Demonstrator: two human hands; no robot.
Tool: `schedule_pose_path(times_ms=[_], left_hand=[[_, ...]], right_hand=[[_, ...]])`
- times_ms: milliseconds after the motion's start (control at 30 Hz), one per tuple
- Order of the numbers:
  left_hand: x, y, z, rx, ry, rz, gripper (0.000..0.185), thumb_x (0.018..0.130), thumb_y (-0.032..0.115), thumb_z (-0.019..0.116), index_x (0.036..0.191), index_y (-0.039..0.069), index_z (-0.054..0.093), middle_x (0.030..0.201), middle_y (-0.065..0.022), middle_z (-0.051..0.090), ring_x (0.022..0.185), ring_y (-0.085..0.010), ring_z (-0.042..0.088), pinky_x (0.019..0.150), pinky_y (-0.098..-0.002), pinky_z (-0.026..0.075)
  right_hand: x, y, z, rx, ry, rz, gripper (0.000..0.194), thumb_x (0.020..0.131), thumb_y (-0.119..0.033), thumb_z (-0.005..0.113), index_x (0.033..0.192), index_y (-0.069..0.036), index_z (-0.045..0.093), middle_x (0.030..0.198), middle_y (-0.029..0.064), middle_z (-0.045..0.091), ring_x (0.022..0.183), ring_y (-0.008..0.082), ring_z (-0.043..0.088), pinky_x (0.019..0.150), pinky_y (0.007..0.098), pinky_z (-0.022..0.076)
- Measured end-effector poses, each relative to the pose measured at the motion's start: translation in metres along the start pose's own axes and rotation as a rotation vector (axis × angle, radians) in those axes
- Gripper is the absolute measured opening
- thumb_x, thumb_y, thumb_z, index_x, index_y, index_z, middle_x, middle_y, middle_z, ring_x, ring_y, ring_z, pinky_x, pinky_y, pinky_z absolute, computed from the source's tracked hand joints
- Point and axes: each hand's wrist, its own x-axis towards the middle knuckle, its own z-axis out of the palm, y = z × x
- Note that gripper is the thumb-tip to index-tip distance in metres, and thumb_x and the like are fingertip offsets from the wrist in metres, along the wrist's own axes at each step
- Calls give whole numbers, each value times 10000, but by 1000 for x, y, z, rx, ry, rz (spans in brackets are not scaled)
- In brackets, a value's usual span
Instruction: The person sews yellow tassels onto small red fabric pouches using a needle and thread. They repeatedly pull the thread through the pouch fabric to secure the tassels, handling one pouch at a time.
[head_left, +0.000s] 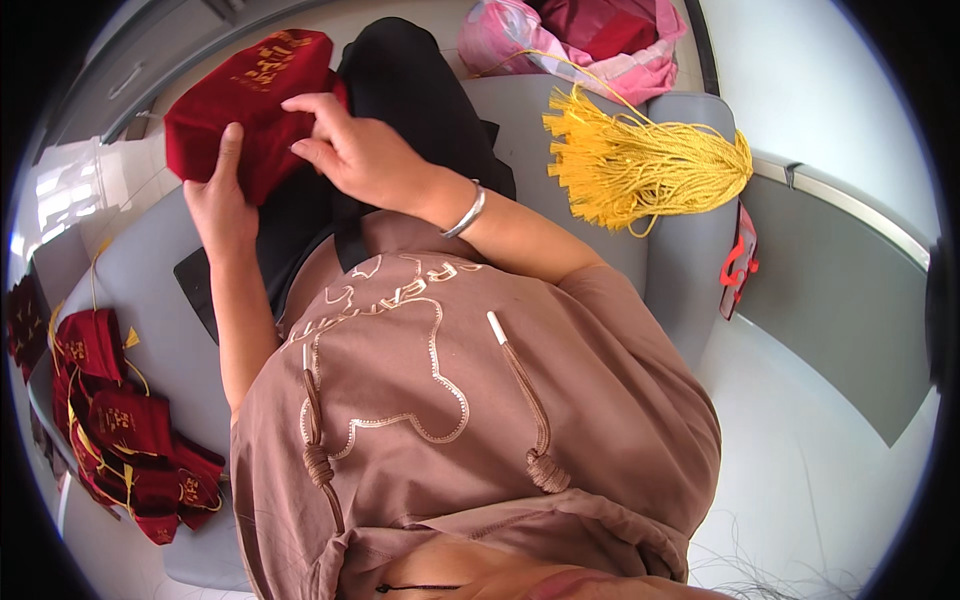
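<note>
A dark red velvet pouch (240, 105) with gold printed writing lies over my lap at the upper left. My left hand (223, 199) grips its near edge, thumb on top and the other fingers hidden beneath. Over the pouch's right side is my right hand (364, 154), a silver bangle on its wrist. Its thumb and index finger are spread, with red cloth showing between them; the remaining fingers are mostly hidden. Black trousers (397, 90) cover my legs under the pouch.
Golden cord tassels (637, 169) lie bundled on the grey sofa's (690, 240) right arm. Several finished-looking red drawstring pouches (131, 420) are heaped at left. A pink fabric bag (495, 37) holding red cloth stands beyond the seat. Red-handled scissors (733, 262) are beside the sofa arm.
</note>
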Motion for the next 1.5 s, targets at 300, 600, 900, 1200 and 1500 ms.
schedule_pose_path(times_ms=[300,600,900,1200,1500], left_hand=[[17,5,-28,-6,67,-15,379,880,51,682,1228,-21,548,1163,-118,620,1028,-221,629,877,-359,549],[24,0,-40,-13,73,-12,424,869,47,695,1255,-25,536,1203,-125,608,1055,-228,621,894,-363,539],[25,-3,-48,-19,76,-33,427,867,49,698,1258,-10,538,1200,-121,609,1048,-229,623,877,-365,548],[26,-6,-46,-40,56,-46,413,873,55,694,1248,-14,537,1179,-119,613,1029,-229,629,861,-358,558],[19,1,-38,-99,26,-16,313,886,36,670,1181,-24,582,1136,-120,632,973,-205,641,821,-319,566]], right_hand=[[-115,89,-144,-631,410,259,107,891,-193,633,911,-89,620,880,108,639,805,319,622,700,400,507],[-215,127,-209,-1169,250,611,193,833,-83,645,1020,-121,613,1001,82,566,957,310,585,781,419,500],[-206,122,-213,-1038,317,527,136,844,-105,649,972,-86,605,886,91,633,840,303,625,722,413,508],[-162,73,-183,-905,314,333,86,821,-146,695,835,-82,639,808,104,646,760,309,627,655,391,502],[-53,-15,-35,174,30,118,91,815,-77,731,877,-40,675,765,52,660,672,125,637,585,267,482]])
